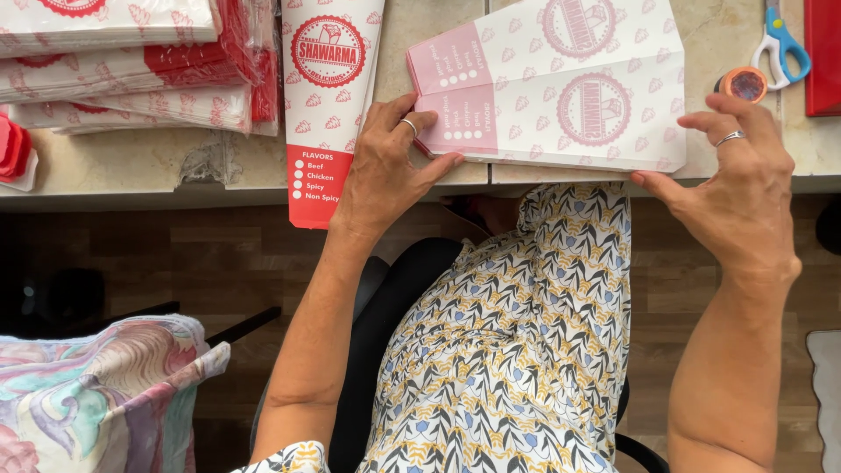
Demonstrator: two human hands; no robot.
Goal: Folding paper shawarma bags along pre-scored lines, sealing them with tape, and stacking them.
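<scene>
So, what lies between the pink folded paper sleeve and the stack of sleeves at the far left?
In the head view, one flat red-and-white paper sleeve lies between the pink folded sleeve and the stack.

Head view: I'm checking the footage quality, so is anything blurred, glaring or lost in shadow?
Head view: even, soft light; the hands, left and right, and the pink paper sleeve are sharp; no harsh glare on the counter; the floor under the counter falls into dark shadow.
</scene>
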